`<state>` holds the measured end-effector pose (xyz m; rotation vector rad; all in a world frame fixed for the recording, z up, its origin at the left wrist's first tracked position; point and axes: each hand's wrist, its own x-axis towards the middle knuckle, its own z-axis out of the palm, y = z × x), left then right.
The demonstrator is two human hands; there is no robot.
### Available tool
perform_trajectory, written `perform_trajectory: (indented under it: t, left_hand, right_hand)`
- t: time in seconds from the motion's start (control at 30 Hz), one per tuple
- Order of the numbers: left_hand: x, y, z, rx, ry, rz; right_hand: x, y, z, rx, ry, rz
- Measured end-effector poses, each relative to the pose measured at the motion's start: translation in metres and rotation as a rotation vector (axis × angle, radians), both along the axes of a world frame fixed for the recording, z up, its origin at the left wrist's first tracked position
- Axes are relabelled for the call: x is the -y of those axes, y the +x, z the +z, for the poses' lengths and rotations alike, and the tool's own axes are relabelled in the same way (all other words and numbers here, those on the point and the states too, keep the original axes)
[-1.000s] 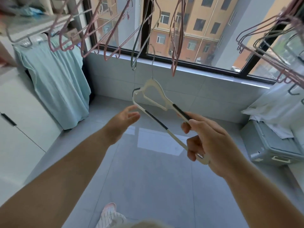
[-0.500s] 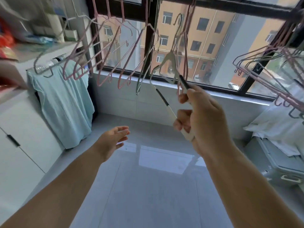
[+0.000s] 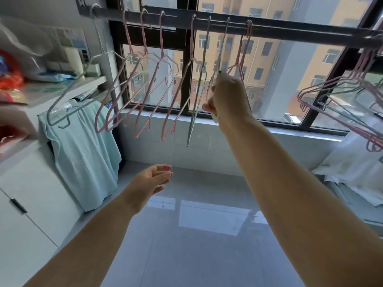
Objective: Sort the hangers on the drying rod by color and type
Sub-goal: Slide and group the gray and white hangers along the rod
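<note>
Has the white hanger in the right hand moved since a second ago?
Yes. The right hand has lifted the white hanger from below the window sill up to the drying rod.

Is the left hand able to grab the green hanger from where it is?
Probably yes: the left hand is open and empty, and the green hanger hangs above it with nothing between.
</note>
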<state>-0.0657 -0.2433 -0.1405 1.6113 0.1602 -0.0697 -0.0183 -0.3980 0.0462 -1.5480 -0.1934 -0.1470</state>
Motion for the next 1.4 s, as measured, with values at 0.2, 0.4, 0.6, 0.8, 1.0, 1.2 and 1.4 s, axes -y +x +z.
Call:
perform_trajectory:
  t: [0.2,0.4,0.6,0.8,1.0,1.2,1.4]
  left_hand:
    - [0.012,0.011,0.001,0.083,0.283,-0.059]
    - [0.072,0.011,0.024,0.514,0.814,-0.172]
    - [0.141,0.02,0.083,0.767,0.779,0.004]
    - [0.161,0.052,0.105,0.683,0.63,0.093]
    - [0.158,0.059,0.113,0.75,0.564,0.247]
    - [0.158,0.084,0.166,0.795,0.54,0.395]
    - [0.155,0.119,0.184,0.681,0.567,0.377]
  right_hand:
    - [-0.005,0.01,-0.024,-0.1,-0.155,-0.037]
    - [0.041,-0.015,-0.015,0.125,-0.546,-0.07]
    - [0.11,-0.042,-0.028,0.136,-0.477,-0.251]
    - [0.15,-0.049,-0.057,0.059,-0.418,-0.298]
    - [0.165,-0.05,-0.073,0.025,-0.38,-0.23]
    - [0.168,-0.047,-0.082,-0.025,-0.361,-0.151]
    - [0.18,-0.047,-0.089,-0.033,-0.363,-0.126]
